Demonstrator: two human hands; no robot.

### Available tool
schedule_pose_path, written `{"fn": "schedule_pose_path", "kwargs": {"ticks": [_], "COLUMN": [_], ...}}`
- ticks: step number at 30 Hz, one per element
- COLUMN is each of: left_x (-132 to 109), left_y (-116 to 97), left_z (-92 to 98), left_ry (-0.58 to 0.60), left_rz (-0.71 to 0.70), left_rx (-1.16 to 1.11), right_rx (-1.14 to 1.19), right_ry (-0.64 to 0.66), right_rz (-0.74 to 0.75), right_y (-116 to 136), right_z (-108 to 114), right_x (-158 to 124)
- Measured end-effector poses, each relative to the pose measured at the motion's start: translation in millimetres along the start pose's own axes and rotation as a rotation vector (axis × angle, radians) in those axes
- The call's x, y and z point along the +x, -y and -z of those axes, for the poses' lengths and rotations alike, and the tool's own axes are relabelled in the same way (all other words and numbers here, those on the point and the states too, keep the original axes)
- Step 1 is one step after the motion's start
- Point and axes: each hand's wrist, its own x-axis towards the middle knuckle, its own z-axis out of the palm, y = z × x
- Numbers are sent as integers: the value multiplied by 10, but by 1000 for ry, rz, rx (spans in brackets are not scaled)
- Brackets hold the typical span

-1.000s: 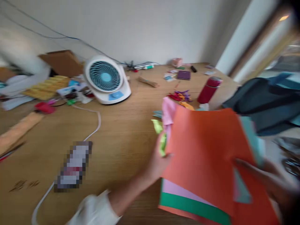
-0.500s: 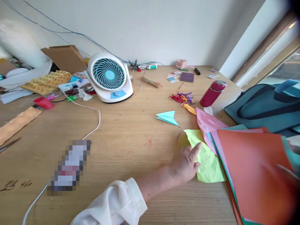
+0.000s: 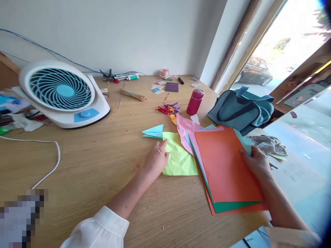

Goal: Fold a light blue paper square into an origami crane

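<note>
My left hand (image 3: 157, 159) rests flat on the wooden table (image 3: 103, 162), its fingers stretched onto the left edge of a creased yellow-green paper sheet (image 3: 179, 158). My right hand (image 3: 254, 160) lies on the right edge of a stack of coloured paper (image 3: 224, 165), orange sheet on top, green and pink below; whether it grips the edge is unclear. A folded light-blue paper plane (image 3: 154, 131) lies just beyond my left hand. A crumpled pink sheet (image 3: 184, 125) sticks out behind the stack.
A white and blue desk fan (image 3: 60, 93) stands at the left with a white cable (image 3: 49, 155) trailing. Colourful paper scraps (image 3: 168, 109), a red bottle (image 3: 194, 101), a bundle of sticks (image 3: 131, 93) and a purple notebook (image 3: 172, 86) lie farther back. A teal bag (image 3: 241, 108) sits right.
The paper stack has gone from held up in the air to lying flat on the table. My left hand let go and settled on the yellow-green sheet. The view swung right.
</note>
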Motion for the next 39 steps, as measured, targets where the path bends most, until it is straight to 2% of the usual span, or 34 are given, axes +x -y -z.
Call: {"fn": "schedule_pose_path", "kwargs": {"ticks": [3, 5, 6, 8, 11, 14, 17, 21, 24, 27, 28, 30, 33, 36, 39], "left_x": [258, 487, 602, 796, 955, 1002, 1009, 933, 786, 632, 593, 534, 453, 341, 248], "left_y": [142, 276, 349, 490, 651, 739, 798, 902, 936, 823, 745, 527, 89, -333, -539], "left_z": [209, 285, 295, 267, 165, 111, 147, 288, 443, 577, 595, 560, 315, -55, -345], "left_ry": [-94, -118, -123, -105, -41, -47, -66, -95, -136, -186, -195, -231, -170, 81, 195], "left_rz": [9, -18, -31, -48, -47, -27, 11, 85, 122, 86, 33, -189, -411, -625, -709], "left_rx": [121, 167, 185, 211, 243, 281, 306, 346, 383, 411, 412, 388, 217, 125, 110], "right_rx": [-37, -53, -75, -201, -249, -260, -254, -220, -216, -236, -245, -266, -291, -359, -393], "right_ry": [-102, -143, -176, -21, 114, 167, 176, 161, 102, 124, 139, 126, 100, 120, 132], "right_rz": [100, 184, 271, 425, 463, 474, 493, 623, 570, 515, 499, 467, 486, 474, 452], "right_y": [32, 80, 112, 181, 245, 245, 333, 720, 958, 927, 868, 737, 635, 641, 624], "right_z": [-7, -68, -117, -240, -390, -390, -325, -412, -489, -357, -268, -83, 35, -86, -142], "right_x": [-90, -250, -354, -563, -726, -681, -695, -1031, -1206, -1071, -980, -804, -693, -741, -721]}}
